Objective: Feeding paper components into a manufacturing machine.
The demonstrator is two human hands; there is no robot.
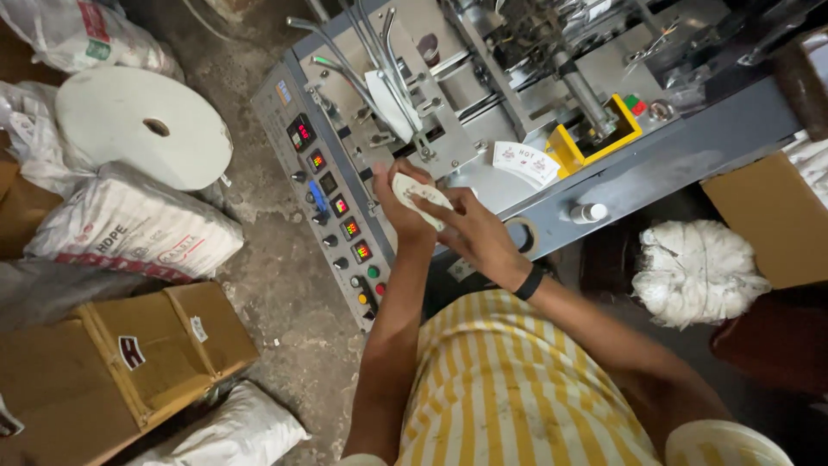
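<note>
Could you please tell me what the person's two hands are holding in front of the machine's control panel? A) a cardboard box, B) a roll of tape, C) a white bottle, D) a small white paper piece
D: both the left hand and the right hand hold a small white paper piece between them, just beside the control panel of the machine.

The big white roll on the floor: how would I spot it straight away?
Start at the grey machine's control panel and look left across the concrete floor. Among the sacks lies the big white roll, flat on its side. Unlike the lumpy printed sacks and cardboard box, it is a smooth round disc with a small centre hole.
</note>
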